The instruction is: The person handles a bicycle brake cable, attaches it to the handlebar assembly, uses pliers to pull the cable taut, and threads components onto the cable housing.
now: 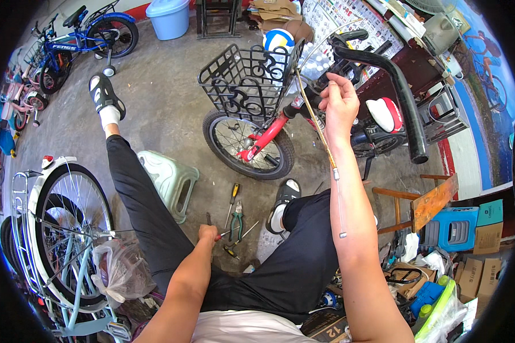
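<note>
My right hand (340, 102) is raised beside the handlebar of a small red bicycle (263, 137), its fingers loosely bent and apart. Close to its fingertips passes a gold-coloured cable housing (317, 123); its thin inner wire (340, 206) ends in a small metal piece over my right forearm. The black handlebar (403, 94) curves to the right of that hand. Low near the floor, my left hand (208, 233) is closed, with a dark end sticking out above it and a red handle beside it; what it grips is mostly hidden. Green-handled pliers (237, 219) and a yellow-black screwdriver (233, 197) lie beside it.
A black basket (243, 83) is on the red bicycle's front. A pale green stool (169, 177) stands by my left leg. At the left is a white-fendered bicycle wheel (68, 223). A wooden stool (432, 203), a blue plastic stool (455, 228) and clutter lie at the right.
</note>
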The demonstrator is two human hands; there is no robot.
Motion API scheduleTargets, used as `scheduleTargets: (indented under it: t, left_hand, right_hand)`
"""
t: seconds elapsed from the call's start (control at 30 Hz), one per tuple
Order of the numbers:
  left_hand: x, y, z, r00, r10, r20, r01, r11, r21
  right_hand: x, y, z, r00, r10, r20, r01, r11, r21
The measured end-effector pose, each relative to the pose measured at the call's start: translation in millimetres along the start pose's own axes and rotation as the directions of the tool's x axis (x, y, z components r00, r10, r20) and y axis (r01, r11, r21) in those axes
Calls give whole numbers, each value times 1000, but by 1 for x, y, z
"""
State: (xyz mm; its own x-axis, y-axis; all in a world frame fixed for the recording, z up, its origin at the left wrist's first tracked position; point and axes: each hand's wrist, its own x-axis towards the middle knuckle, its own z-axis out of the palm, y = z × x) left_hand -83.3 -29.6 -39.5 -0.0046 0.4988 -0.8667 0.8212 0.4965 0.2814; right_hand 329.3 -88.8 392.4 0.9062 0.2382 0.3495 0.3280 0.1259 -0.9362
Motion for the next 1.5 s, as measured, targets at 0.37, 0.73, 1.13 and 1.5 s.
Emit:
scheduleTargets:
  t: [0.37,0.73,1.13,1.5]
  left_hand:
    - [-4,1,-7,990,-87,-113,84,996,-35]
    - [-14,23,-1,993,-12,-119,42,965,261]
    - [-75,33,17,756,352,552,-655,391,647]
    - [-47,14,24,742,189,643,-658,389,645]
  right_hand:
    - [0,-1,-6,999,27,-34,-27,1000,5]
    - [5,9,-24,999,40,-24,-41,998,-36]
    - [-8,1,-57,994,-53,92,63,993,-102]
    - [-11,36,-52,959,171,227,-5,808,-589]
